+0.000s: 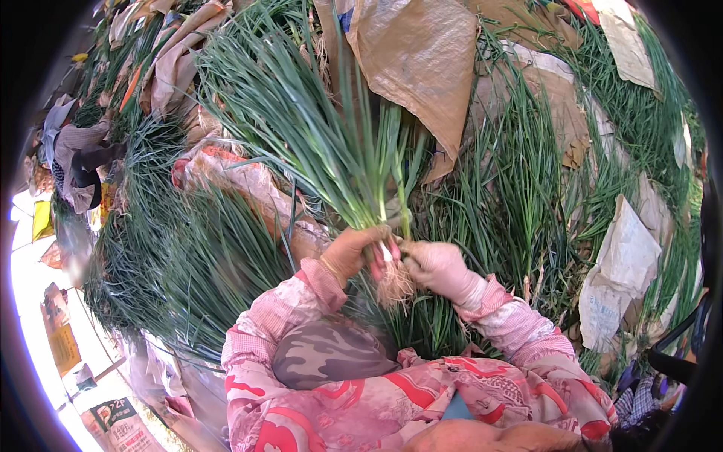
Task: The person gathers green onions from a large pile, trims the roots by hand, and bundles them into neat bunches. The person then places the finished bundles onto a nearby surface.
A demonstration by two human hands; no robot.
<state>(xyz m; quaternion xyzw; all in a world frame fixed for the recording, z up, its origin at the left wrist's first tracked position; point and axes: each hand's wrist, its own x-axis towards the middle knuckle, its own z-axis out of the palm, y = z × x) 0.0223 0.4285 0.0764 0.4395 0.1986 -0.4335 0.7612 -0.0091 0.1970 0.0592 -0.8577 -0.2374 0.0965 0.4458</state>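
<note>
My left hand (353,251) grips a bunch of green onions (339,169) just above their bulbs. The long leaves fan up and to the left, while the pinkish-white bulbs (386,254) and pale stringy roots (393,285) hang below my fingers. Close against the right side of the bunch, my right hand (443,268) appears to wear a thin pale glove. Its thumb and fingers pinch the lower end of a single green onion stalk (404,212); motion blur hides the exact contact. A camouflage-patterned cloth (330,353) covers my knee below the left hand.
Heaps of green onions lie at left (209,265) and right (525,181). A tan woven plastic sheet (418,62) hangs beyond the bunch. Another woven sack (618,277) lies at right. Someone in dark sleeves (93,161) is at far left. Printed packaging (121,426) lies at lower left.
</note>
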